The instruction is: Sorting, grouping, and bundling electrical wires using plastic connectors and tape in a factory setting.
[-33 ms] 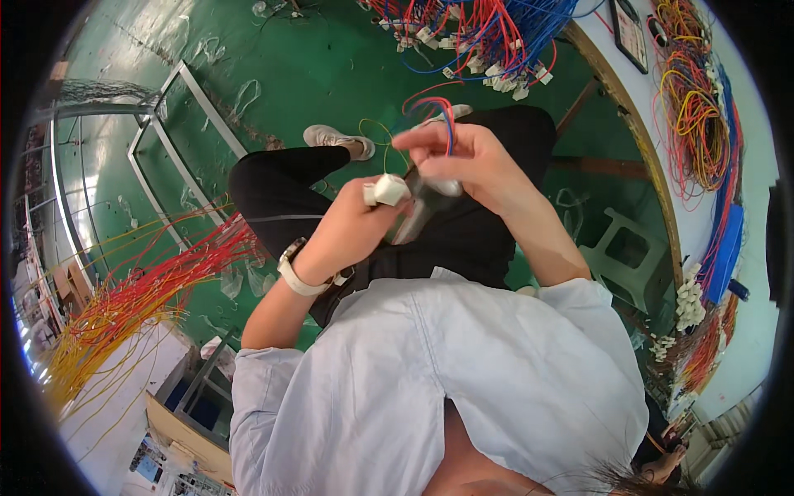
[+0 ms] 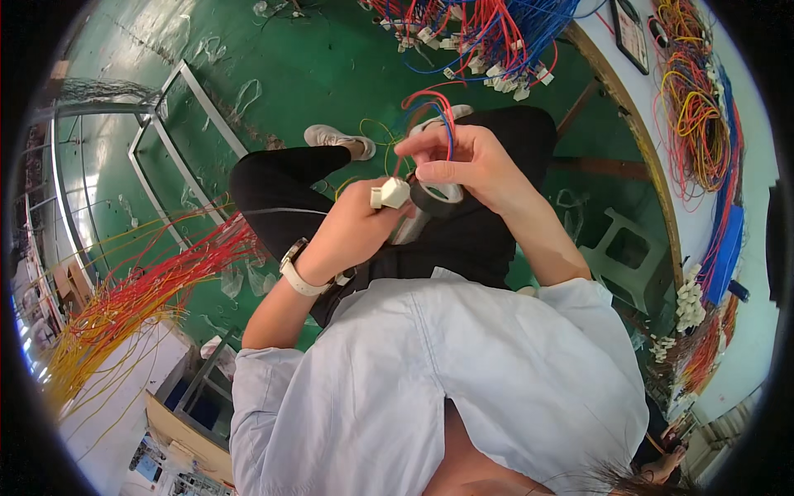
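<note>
My left hand is closed around a white plastic connector, which sticks up beside the thumb. Red and blue wires loop over the fingers of my right hand, which is bent in a pinch just right of the connector. Between the two hands, below the right fingertips, hangs a roll of dark tape with a pale core. A thin yellow wire curls beyond my hands. The exact grip of the right fingertips is partly hidden.
On the left, red and yellow wires spread near a metal frame. Red and blue wires with white connectors hang off the far table. At right are a table edge, wire bundles and a plastic stool.
The tape roll, blurred before, has swung round so its pale core faces up. My left hand and the connector have shifted slightly; the right hand stays nearly in place.
</note>
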A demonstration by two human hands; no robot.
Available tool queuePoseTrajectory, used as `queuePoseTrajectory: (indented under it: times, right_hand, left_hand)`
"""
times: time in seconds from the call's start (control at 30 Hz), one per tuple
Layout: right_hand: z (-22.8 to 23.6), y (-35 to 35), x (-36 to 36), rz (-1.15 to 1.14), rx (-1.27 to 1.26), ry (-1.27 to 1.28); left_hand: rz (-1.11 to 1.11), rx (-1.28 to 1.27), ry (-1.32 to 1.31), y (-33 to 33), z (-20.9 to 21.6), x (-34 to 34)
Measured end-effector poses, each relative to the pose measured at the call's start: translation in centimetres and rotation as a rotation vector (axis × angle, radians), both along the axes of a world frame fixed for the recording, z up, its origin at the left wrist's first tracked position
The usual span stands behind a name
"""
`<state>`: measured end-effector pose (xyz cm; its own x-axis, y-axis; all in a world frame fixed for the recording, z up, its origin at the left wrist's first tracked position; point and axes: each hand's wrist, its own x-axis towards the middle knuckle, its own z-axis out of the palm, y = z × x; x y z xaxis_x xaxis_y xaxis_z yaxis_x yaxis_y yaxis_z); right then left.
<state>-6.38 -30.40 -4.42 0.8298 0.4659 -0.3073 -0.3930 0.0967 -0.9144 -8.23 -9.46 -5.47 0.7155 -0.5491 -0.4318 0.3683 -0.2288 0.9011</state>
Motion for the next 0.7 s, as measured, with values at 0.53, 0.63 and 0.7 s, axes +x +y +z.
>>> queuePoseTrajectory:
  times: [0.53,0.63,0.7]
  right_hand:
    - [0.6,-1.9,-1.6,0.037,-0.052,-0.186]
    - [-1.5,-0.3,-2.6,-0.231,-0.068,-0.45]
    - [-0.9,-0.9,-2.3,-0.087,-0.135,-0.381]
  left_hand:
    - [0.107,-0.265,-0.05,-1.8,-1.7,0.7]
    - [0.2,-0.28,0.025,-1.6,-1.6,0.8]
    - [0.28,-0.332,0.077,-1.9,-1.0,0.9]
